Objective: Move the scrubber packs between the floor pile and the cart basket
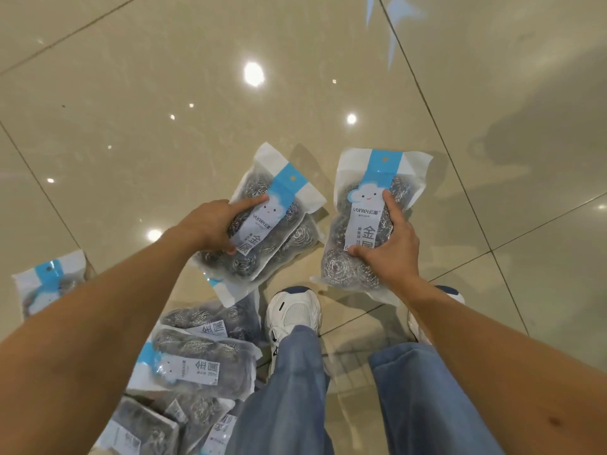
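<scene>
Left hand (210,226) grips a packet of steel scourers (262,221) from its left edge, the index finger stretched across the front label and the other fingers curled at the lower side; we see a second packet (300,236) lying directly beneath the first, its edge and scouring balls showing along the right, so the hand appears to hold the two as a stack, tilted with the blue header strip pointing up and to the right. Right hand (389,246) grasps a separate packet of scourers (363,224), held nearly upright in the view, with the thumb pressed on the lower label and the fingers wrapped round the right edge up to the cloud logo. We note that both held packets hang above the glossy tiled floor (164,93), near each other but apart. Below the left forearm a heap of further packets (200,356) rests on the floor, overlapping one another, and one more packet (49,284) lies apart at the far left, partly hidden by the arm. Two white trainers (292,313) and blue jeans (295,389) mark where we stand, just right of the heap.
</scene>
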Action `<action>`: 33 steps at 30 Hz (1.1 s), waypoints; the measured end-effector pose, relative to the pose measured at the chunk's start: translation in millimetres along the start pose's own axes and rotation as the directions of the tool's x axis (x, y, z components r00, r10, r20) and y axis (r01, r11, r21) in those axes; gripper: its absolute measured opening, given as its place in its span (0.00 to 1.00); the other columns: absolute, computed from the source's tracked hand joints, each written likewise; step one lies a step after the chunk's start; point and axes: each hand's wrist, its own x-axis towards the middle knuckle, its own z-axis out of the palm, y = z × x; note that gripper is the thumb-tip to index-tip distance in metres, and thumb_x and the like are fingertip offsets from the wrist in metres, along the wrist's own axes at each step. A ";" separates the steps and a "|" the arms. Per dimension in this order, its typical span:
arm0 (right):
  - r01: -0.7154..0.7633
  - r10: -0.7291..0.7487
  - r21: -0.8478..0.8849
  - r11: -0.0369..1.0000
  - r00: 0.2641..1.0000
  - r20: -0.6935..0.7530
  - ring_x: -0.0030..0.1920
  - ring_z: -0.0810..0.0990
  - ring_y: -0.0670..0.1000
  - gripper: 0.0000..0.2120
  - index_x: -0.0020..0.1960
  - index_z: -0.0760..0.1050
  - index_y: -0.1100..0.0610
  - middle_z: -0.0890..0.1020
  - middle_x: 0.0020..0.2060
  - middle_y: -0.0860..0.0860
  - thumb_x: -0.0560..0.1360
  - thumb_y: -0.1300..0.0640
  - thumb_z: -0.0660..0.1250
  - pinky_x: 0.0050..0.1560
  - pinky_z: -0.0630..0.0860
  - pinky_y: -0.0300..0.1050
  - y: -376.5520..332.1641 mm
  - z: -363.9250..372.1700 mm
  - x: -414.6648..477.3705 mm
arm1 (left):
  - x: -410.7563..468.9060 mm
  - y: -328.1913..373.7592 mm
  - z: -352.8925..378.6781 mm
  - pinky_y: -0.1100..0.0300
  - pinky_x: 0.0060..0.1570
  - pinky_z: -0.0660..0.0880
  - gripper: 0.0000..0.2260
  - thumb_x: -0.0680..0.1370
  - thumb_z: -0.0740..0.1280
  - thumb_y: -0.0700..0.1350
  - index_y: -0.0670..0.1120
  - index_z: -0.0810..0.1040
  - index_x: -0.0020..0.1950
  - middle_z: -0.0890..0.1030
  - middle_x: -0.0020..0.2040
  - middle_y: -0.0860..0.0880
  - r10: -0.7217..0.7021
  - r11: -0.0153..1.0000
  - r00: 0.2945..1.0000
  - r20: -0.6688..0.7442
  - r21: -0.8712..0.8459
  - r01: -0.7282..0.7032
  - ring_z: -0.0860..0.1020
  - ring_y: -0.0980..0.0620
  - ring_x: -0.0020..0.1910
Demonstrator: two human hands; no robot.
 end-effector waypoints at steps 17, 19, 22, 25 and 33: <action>0.368 -0.367 -0.001 0.930 0.927 0.080 0.59 0.74 0.54 0.54 0.73 0.58 0.39 0.75 0.57 0.55 0.56 0.61 0.82 0.63 0.72 0.50 -264.0 -182.4 -67.3 | -236.6 77.0 -214.5 0.61 0.53 0.70 0.52 0.57 0.82 0.41 0.56 0.59 0.75 0.74 0.67 0.48 -0.351 0.800 0.751 -0.559 -0.596 -0.070 0.75 0.48 0.60; 0.455 -0.452 -0.010 0.890 0.886 0.108 0.59 0.73 0.55 0.53 0.73 0.58 0.39 0.75 0.58 0.55 0.56 0.60 0.82 0.62 0.71 0.48 -309.3 -215.4 -85.4 | -283.0 90.2 -245.7 0.69 0.50 0.68 0.52 0.56 0.82 0.40 0.55 0.61 0.74 0.75 0.66 0.50 -0.422 0.746 0.671 -0.609 -0.654 -0.125 0.73 0.53 0.58; 0.592 -0.584 -0.028 0.806 0.801 0.134 0.61 0.72 0.55 0.53 0.73 0.58 0.41 0.75 0.59 0.56 0.56 0.60 0.82 0.61 0.68 0.45 -385.6 -258.5 -118.3 | -354.5 108.0 -290.5 0.73 0.40 0.67 0.51 0.55 0.83 0.40 0.56 0.62 0.73 0.75 0.64 0.53 -0.509 0.687 0.544 -0.667 -0.696 -0.210 0.72 0.56 0.55; 0.697 -0.690 0.003 0.717 0.708 0.151 0.61 0.72 0.55 0.53 0.73 0.58 0.40 0.75 0.58 0.55 0.56 0.60 0.81 0.63 0.70 0.48 -467.4 -291.7 -159.5 | -426.7 122.5 -336.1 0.66 0.49 0.69 0.51 0.55 0.83 0.42 0.56 0.63 0.73 0.74 0.65 0.52 -0.563 0.675 0.410 -0.718 -0.685 -0.272 0.72 0.56 0.56; 0.872 -0.865 0.117 0.475 0.439 0.242 0.58 0.73 0.54 0.53 0.72 0.59 0.40 0.75 0.60 0.55 0.55 0.60 0.82 0.60 0.73 0.48 -645.4 -306.9 -281.9 | -607.5 115.5 -403.2 0.63 0.60 0.66 0.52 0.54 0.83 0.42 0.52 0.62 0.74 0.72 0.67 0.50 -0.714 0.627 0.073 -0.697 -0.682 -0.376 0.70 0.56 0.61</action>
